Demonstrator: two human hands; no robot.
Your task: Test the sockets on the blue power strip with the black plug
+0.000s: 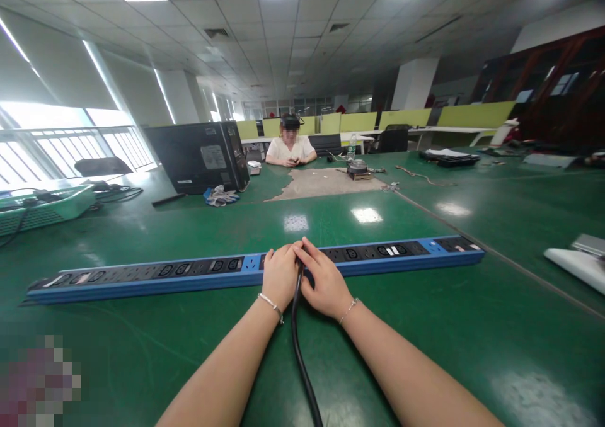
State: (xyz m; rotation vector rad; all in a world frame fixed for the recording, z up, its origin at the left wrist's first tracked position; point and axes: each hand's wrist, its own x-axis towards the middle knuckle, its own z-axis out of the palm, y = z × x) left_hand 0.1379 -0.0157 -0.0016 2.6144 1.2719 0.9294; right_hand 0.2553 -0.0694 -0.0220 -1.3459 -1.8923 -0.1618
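Observation:
A long blue power strip (189,283) with black socket faces lies across the green table in front of me. My left hand (280,277) is closed at the strip's middle, around the upper end of a black power cable (297,332). Against it, from the right, my right hand (326,281) closes on the same cable end, its fingertips meeting the left hand's. The fingers hide the cable's end, so I cannot tell whether a plug sits in a socket. From my hands the cable runs down toward me, between my forearms.
A black computer case (193,159) stands at the back left, with gloves (220,196) beside it. Far left is a green basket (51,210) with cables. Across the table sits a person (290,150). A white object (579,266) lies at right.

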